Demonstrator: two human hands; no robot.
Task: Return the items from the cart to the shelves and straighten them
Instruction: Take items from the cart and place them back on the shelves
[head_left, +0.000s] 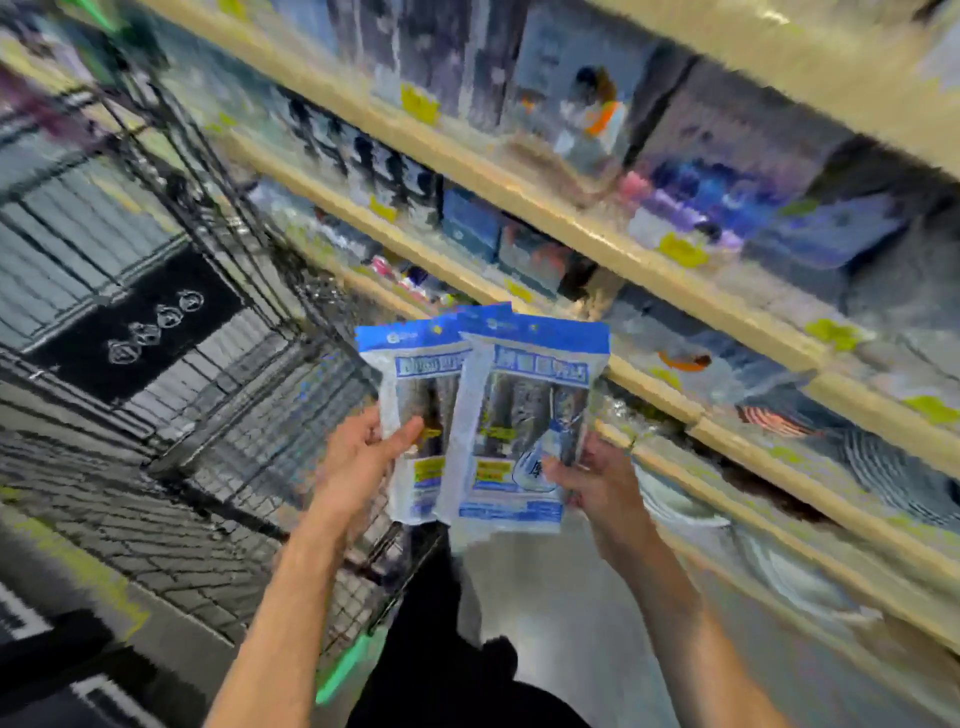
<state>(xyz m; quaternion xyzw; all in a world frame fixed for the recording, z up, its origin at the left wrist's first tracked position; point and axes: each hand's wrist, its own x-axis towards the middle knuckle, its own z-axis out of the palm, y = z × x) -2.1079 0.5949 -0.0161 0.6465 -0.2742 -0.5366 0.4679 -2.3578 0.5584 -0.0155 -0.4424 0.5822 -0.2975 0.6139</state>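
Now | L hand (363, 452) pinches rear packet (415, 415) | R hand (597, 480) grips front packet (524, 426) | both upright, long axes vertical, blue headers up, overlapping.

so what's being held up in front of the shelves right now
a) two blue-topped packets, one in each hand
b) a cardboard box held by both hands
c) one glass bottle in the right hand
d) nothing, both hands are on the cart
a: the left hand grips the left packet and the right hand grips the right packet, which overlaps the left one.
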